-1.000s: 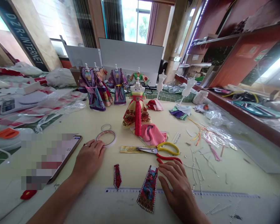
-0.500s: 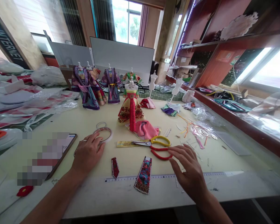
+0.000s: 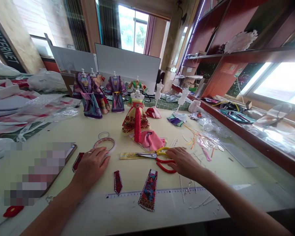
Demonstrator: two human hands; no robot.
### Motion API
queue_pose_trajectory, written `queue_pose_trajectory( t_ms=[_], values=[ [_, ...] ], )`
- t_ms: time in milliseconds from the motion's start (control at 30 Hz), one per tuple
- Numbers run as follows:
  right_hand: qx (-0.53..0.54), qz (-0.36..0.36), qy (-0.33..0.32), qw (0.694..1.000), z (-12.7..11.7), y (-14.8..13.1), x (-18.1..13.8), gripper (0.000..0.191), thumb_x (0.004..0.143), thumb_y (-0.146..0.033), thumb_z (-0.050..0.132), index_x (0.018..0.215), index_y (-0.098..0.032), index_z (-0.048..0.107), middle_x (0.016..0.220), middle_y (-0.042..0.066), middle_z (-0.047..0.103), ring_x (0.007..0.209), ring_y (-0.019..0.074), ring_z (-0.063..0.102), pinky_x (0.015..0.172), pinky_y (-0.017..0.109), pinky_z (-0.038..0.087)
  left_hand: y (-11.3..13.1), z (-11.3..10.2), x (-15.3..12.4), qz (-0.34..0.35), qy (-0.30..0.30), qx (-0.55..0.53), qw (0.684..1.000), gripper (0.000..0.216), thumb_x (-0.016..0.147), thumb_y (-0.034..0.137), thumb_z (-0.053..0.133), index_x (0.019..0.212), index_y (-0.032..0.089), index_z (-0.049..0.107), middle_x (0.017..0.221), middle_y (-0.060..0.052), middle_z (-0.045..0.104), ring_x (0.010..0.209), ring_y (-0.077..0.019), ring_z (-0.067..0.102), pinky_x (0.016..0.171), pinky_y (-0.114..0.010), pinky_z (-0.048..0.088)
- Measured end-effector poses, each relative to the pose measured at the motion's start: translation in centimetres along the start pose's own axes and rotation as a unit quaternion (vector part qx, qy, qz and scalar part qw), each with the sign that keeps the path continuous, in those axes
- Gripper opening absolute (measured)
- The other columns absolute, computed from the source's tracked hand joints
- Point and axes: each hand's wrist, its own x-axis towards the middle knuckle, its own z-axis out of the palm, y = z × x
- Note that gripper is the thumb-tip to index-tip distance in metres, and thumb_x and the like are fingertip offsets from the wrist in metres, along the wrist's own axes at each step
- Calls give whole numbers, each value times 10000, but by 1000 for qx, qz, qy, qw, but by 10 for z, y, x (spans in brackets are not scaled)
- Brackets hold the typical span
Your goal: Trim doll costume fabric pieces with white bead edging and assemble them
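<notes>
My left hand (image 3: pixel 92 165) lies on the table with its fingers stretched out, holding nothing. It partly covers a dark red piece of trim with beaded edges (image 3: pixel 77 161). Just beyond its fingertips is a roll of tape (image 3: pixel 104 141). My right hand (image 3: pixel 184 162) reaches over the handles of a pair of scissors (image 3: pixel 151 155), thumb and fingers apart and touching or nearly touching the loops. The scissor blades lie across a yellow patterned strip (image 3: pixel 127 156). Between my hands are a small dark red tie-shaped piece (image 3: pixel 117 182) and a wider patterned panel (image 3: pixel 149 190), both edged with beads.
A ruler (image 3: pixel 172 191) runs along the near side. Loose bead strings (image 3: pixel 204 201) lie under my right forearm. Ahead stands a small dress form in a red and yellow dress (image 3: pixel 137 119), with pink cloth (image 3: pixel 153 141) beside it. A phone (image 3: pixel 70 154), partly blurred, lies at left.
My right hand has moved left and slightly up onto the scissor handles. My left hand stays by the tape roll. The view has shifted slightly, showing more of the red trim there.
</notes>
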Motion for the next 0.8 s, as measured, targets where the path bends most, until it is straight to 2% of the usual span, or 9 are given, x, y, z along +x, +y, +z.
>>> queue_pose_trajectory(
  t_ms=[267,433,600,800],
  values=[
    [43,8,-66,997,13,13,9,362,815,-209,545,1177,-185,540,1149,123,620,1025,248,588,854,397,485,-1,2,-1,11,-8,-17,1000,280,899,304,400,954,160,634,1049,-107,669,967,-267,617,831,-419,477],
    [88,7,-90,992,14,19,13,446,726,-169,539,1172,-170,515,1088,126,620,971,236,594,787,349,485,-1,2,0,26,2,-26,999,271,908,285,407,963,144,632,1037,-112,667,955,-257,618,825,-409,483],
    [117,24,-89,989,16,22,16,440,653,-164,544,1091,-145,509,986,125,617,840,219,589,670,323,467,-1,2,0,37,12,-32,999,244,908,250,422,954,131,630,1024,-115,667,961,-251,611,838,-409,478],
    [147,30,-53,987,17,17,12,519,630,-132,514,1143,-178,449,1056,113,576,871,221,556,731,354,443,0,1,1,40,18,-34,998,246,909,243,426,958,125,636,1022,-116,667,954,-249,610,849,-415,475]
  ],
)
